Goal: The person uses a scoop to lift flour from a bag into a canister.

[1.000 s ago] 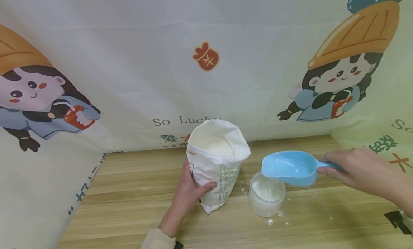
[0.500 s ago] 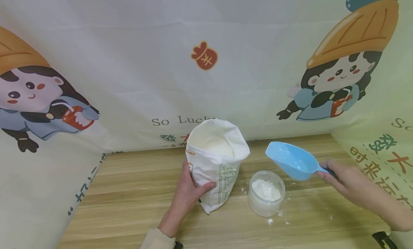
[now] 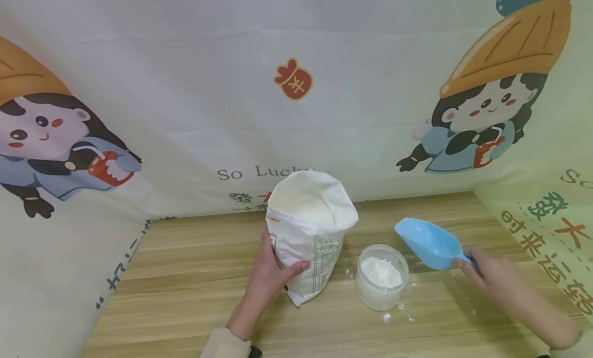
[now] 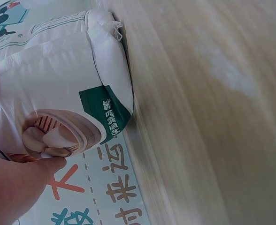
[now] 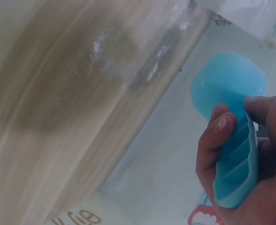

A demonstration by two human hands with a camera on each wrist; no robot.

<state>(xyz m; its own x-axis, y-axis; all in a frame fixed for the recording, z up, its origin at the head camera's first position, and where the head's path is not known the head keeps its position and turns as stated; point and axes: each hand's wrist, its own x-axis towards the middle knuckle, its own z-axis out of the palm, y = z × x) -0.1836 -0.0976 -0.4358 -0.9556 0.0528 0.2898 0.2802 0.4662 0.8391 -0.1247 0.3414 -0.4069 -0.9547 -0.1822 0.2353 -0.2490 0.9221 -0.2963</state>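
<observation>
My left hand (image 3: 273, 273) grips a white paper flour bag (image 3: 306, 250) by its side, thumb across the front. The bag stands upright with its top open and pale flour showing inside. In the left wrist view, the bag (image 4: 49, 75) bears a picture of steamed buns and a green label. My right hand (image 3: 493, 273) holds a light blue scoop (image 3: 428, 244) by its handle, to the right of a clear jar (image 3: 382, 293). White flour (image 3: 382, 272) is heaped inside the jar. In the right wrist view, fingers (image 5: 213, 150) curl round the ribbed scoop handle (image 5: 236, 164).
Specks of spilled flour (image 3: 386, 317) lie on the wood-grain table (image 3: 185, 286) around the jar. A printed cloth (image 3: 208, 105) with cartoon figures and lettering walls in the table at the back and both sides.
The scoop in my right hand has moved away from over the jar to its right, tilting with its tip up and then lowering. My left hand and the bag have stayed still.
</observation>
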